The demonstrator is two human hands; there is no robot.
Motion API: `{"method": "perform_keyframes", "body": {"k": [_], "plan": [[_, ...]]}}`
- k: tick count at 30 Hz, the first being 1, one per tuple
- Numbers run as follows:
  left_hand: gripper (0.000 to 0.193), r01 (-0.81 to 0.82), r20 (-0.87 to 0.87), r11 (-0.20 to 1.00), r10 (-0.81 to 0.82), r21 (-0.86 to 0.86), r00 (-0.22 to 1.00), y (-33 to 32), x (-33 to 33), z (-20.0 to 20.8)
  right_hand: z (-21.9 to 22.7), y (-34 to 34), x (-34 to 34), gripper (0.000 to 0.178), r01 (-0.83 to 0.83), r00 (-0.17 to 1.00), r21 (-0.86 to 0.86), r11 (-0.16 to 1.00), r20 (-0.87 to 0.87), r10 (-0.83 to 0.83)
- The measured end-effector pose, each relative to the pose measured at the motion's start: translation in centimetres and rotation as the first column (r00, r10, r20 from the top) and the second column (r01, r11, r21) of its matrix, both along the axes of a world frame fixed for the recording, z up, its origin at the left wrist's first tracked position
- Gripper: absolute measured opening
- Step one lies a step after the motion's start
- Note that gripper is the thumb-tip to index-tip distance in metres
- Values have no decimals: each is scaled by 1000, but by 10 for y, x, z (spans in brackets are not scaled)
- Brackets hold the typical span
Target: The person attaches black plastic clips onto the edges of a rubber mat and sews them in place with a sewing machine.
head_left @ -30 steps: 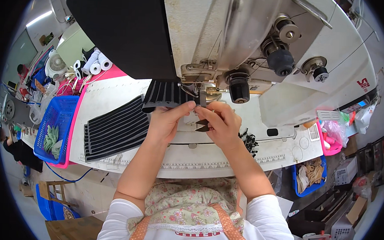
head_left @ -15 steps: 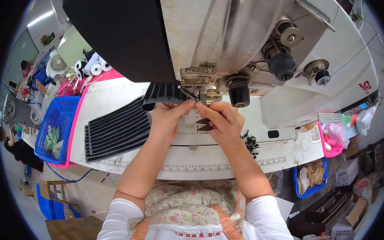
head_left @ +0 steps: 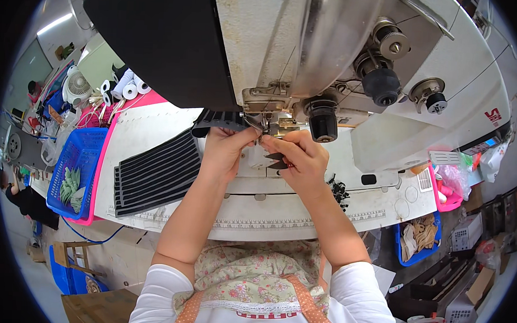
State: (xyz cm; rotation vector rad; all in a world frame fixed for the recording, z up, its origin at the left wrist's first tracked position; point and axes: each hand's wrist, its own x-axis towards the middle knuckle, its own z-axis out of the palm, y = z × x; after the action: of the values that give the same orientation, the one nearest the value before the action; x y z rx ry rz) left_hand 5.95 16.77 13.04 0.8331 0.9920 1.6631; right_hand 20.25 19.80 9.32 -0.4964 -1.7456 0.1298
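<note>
Ruler tape (head_left: 267, 224) runs along the sewing table (head_left: 251, 204)'s front edge; behind it, black-and-grey striped fabric (head_left: 157, 174) lies toward the left edge, black clippings (head_left: 339, 194) right of centre. Right hand (head_left: 302, 160) holds dark thread snips (head_left: 277, 161), fingertips narrowed; left hand (head_left: 222, 151) pinches the fabric's far end, right by the white sewing machine (head_left: 257, 43). Thread cones (head_left: 130, 88) sit beyond the far left corner.

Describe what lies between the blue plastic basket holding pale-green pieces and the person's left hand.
In the head view, going rightward: a narrow pink strip, some white tabletop, then a rectangular black-and-grey striped textile panel.
</note>
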Motion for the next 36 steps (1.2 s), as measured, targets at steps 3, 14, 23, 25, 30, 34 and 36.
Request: {"method": "perform_keyframes", "body": {"k": [3, 14, 23, 25, 30, 34, 36], "plan": [[11, 0, -3, 1000, 0, 9, 1000, 1, 0, 1, -1, 0, 0, 31, -18, 1000, -32, 999, -18, 17], [11, 28, -1, 1000, -28, 7, 1000, 2, -2, 3, 4, -7, 1, 23, -113, 991, -104, 988, -80, 104], [11, 23, -4, 1000, -23, -8, 1000, 1, 0, 5, -1, -14, 2, 18, -244, 949, -227, 943, -255, 185], [11, 19, -8, 1000, -19, 22, 1000, 0, 1, 5, -1, -15, 4, 17, -261, 938, -250, 932, -292, 185], [10, 9, -28, 999, -8, 42, 1000, 2, 0, 3, -1, -15, 9, 16, -283, 918, -282, 917, -356, 174], [9, 3, -46, 1000, -1, 27, 999, 5, -2, -1, 1, -16, 11, 14, -297, 903, -315, 901, -400, 157], [8, 4, -50, 1000, -3, 19, 999, 6, -4, -3, 2, -17, 12, 10, -318, 888, -356, 879, -437, 144]]}}
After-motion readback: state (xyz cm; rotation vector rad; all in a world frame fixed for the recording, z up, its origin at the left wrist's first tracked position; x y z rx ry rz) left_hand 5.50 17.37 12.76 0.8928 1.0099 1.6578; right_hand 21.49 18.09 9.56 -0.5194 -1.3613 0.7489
